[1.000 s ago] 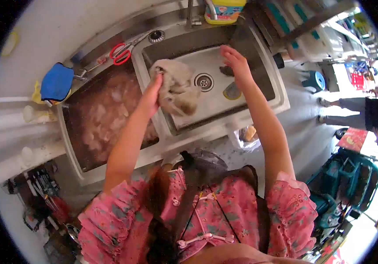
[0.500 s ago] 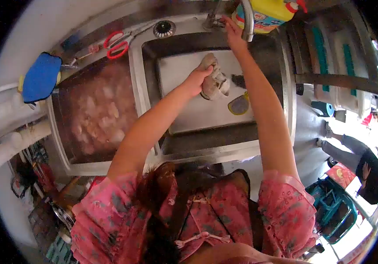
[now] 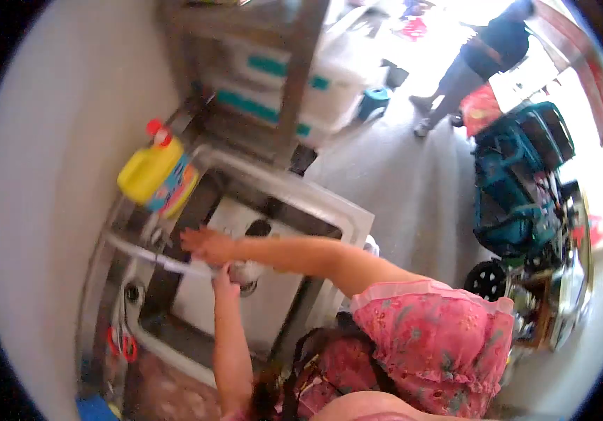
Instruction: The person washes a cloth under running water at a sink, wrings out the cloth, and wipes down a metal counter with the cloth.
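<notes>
Head view: pale cloth juts from the left grip.

The detergent jug is bright yellow, with a red cap and a mostly blue label. The blouse is pink (a grey-green leafy print, paler trim). Scissors handles show red, the stool teal, the blurred cloth-like item off-white.

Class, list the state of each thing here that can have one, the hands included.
Yellow jug: capped
Tap: spout over basin, flow unclear
Pale cloth: partly hidden
Left hand: apparently closed on the cloth, blurred
Right hand: open
Scissors: blurred, open or shut unclear
</notes>
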`<state>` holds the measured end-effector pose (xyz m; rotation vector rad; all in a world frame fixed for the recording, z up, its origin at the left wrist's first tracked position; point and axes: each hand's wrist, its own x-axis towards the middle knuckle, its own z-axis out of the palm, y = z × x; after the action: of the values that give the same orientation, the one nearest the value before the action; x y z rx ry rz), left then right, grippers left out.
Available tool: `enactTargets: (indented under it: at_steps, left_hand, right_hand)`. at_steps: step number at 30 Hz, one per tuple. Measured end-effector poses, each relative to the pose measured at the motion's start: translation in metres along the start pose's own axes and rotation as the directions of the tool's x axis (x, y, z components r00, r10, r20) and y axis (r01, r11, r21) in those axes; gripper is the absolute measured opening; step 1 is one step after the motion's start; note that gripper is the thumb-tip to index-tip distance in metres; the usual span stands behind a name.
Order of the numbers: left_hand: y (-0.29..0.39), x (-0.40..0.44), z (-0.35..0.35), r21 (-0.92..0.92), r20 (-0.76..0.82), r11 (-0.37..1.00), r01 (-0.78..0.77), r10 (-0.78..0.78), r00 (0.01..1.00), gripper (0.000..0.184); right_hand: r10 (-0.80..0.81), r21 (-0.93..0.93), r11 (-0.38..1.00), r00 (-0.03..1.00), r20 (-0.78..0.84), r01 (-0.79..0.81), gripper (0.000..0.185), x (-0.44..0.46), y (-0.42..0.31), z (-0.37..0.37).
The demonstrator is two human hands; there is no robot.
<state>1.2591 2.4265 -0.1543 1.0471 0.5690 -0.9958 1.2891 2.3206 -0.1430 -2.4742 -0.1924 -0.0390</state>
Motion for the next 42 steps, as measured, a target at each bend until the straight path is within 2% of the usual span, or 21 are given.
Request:
enactTargets:
  at_steps: [1,4,5,6,7,8,10,12,14,16,17,20,21,24,25,28,29,32,36,39,42]
  left_hand:
    - [-0.001,0.016,-0.004,-0.007,-0.109,1.000,0.009,-0.010,0.994,0.049]
    - [0.023,0.018,0.013,-0.197,0.138,0.972,-0.127,0.156,0.978,0.052]
    - [0.031,0.022,0.013,-0.246,0.203,0.967,-0.066,0.118,0.972,0.055]
    - [-0.017,-0.033,0.008,-0.291,0.280,0.956,-0.037,0.122,0.952,0.058]
    - [-0.011,-0.045,0.016,-0.329,0.344,0.944,0.026,0.094,0.934,0.061]
    - [-0.006,-0.052,0.022,-0.296,0.319,0.955,-0.027,0.125,0.940,0.063]
    - [0.005,-0.086,0.033,-0.226,0.262,0.965,-0.136,0.195,0.945,0.067]
    - [0.010,-0.100,0.033,-0.023,0.202,0.969,-0.245,0.244,0.949,0.069]
    - [0.009,-0.086,-0.004,0.233,0.181,0.909,-0.346,0.309,0.934,0.069]
    - [0.014,-0.074,-0.032,0.424,0.115,0.837,-0.346,0.329,0.937,0.068]
    - [0.014,-0.070,-0.045,0.512,0.079,0.792,-0.333,0.342,0.936,0.067]
    - [0.018,-0.076,-0.064,0.091,0.172,0.928,-0.362,0.344,0.923,0.066]
    - [0.018,-0.082,-0.062,0.005,0.125,0.962,-0.272,0.270,0.955,0.067]
    - [-0.009,-0.072,-0.071,-0.170,0.102,0.983,-0.071,0.089,0.991,0.071]
    - [-0.018,-0.068,-0.073,-0.186,0.102,0.982,-0.033,0.053,0.993,0.070]
    - [-0.038,-0.060,-0.076,-0.194,0.097,0.981,0.020,-0.001,0.995,0.069]
    - [-0.041,-0.059,-0.077,-0.183,0.099,0.983,0.028,-0.010,0.995,0.069]
    - [-0.044,-0.053,-0.078,-0.146,0.101,0.989,0.032,-0.017,0.995,0.068]
    - [-0.045,-0.047,-0.076,-0.100,0.112,0.995,0.026,-0.014,0.994,0.067]
    - [-0.041,-0.036,-0.070,-0.069,0.142,0.997,0.016,-0.006,0.990,0.066]
    - [-0.039,-0.015,-0.068,-0.012,0.180,0.999,-0.039,0.040,0.983,0.065]
  right_hand:
    - [0.070,0.056,0.996,0.998,0.011,-0.070,0.041,-0.007,-0.008,-0.011]
    - [0.274,0.184,0.947,0.961,-0.035,-0.263,0.041,-0.018,-0.005,-0.031]
    - [0.337,0.221,0.923,0.939,-0.064,-0.316,0.042,-0.016,0.002,-0.034]
    - [0.466,0.409,0.815,0.884,-0.038,-0.412,0.043,-0.085,-0.032,-0.045]
    - [0.595,0.582,0.638,0.803,0.044,-0.504,0.044,-0.092,-0.040,-0.058]
    - [0.690,0.718,0.408,0.705,0.161,-0.564,0.045,-0.094,-0.042,-0.063]
    - [0.635,0.837,0.106,0.684,0.359,-0.538,0.055,-0.096,-0.023,-0.041]
    - [0.493,0.806,-0.248,0.647,0.582,-0.537,0.057,-0.097,-0.022,-0.018]
    - [0.342,0.856,-0.338,0.796,0.499,-0.391,0.064,-0.098,-0.041,-0.005]
    - [0.277,0.782,-0.444,0.763,0.584,-0.437,0.064,-0.097,-0.078,-0.035]
    - [0.257,0.757,-0.465,0.748,0.612,-0.459,0.057,-0.094,-0.063,-0.010]
    - [0.640,0.963,-0.169,0.719,0.270,-0.211,0.046,-0.087,-0.074,-0.008]
    - [0.690,0.909,0.026,0.665,0.285,-0.416,0.038,-0.090,-0.097,-0.050]
    - [0.492,0.851,0.489,0.866,-0.088,-0.191,0.033,-0.086,-0.081,0.004]
    - [0.587,0.531,0.693,0.809,-0.024,-0.487,0.024,-0.093,-0.128,-0.050]
    - [0.296,0.559,0.814,0.942,-0.159,-0.161,0.014,-0.111,-0.131,-0.019]
    - [0.319,0.513,0.836,0.933,-0.166,-0.195,0.017,-0.115,-0.138,-0.009]
    - [0.252,0.444,0.891,0.919,-0.304,-0.098,0.022,-0.123,-0.159,-0.007]
    - [-0.010,0.157,0.984,0.900,-0.436,0.087,0.018,-0.122,-0.152,-0.009]
    - [-0.138,0.022,0.986,0.872,-0.470,0.168,0.019,-0.110,-0.121,0.003]
    - [0.124,0.041,0.992,0.919,-0.375,-0.117,0.016,-0.100,-0.102,0.015]
